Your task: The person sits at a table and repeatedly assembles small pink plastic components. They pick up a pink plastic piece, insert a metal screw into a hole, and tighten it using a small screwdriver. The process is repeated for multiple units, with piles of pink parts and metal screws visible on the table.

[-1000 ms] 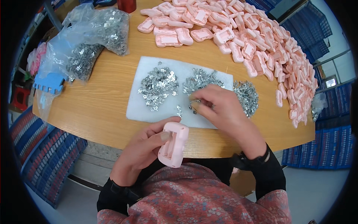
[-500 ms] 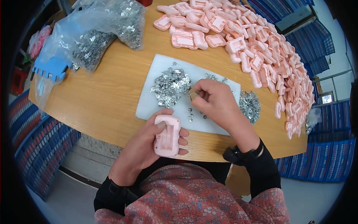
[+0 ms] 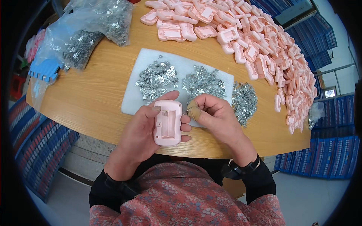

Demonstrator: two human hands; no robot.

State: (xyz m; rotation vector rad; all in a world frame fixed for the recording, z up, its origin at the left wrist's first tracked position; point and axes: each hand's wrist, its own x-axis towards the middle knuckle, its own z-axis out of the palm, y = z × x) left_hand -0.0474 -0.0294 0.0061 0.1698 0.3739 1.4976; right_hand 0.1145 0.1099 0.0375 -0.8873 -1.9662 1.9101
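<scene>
Both forearms come up from the lower edge in dark sleeves, angled inward so the hands meet at the middle. The left hand (image 3: 145, 128) is cupped palm-up, its thumb laid along the upper left side of what it grips and its fingertips (image 3: 185, 129) curling around the right side. The right hand (image 3: 215, 115) sits just beside it, knuckles upward, fingers bunched in a pinch at their tips, with a tan wrap on the thumb. A dark strap circles the right wrist. The two hands nearly touch.
</scene>
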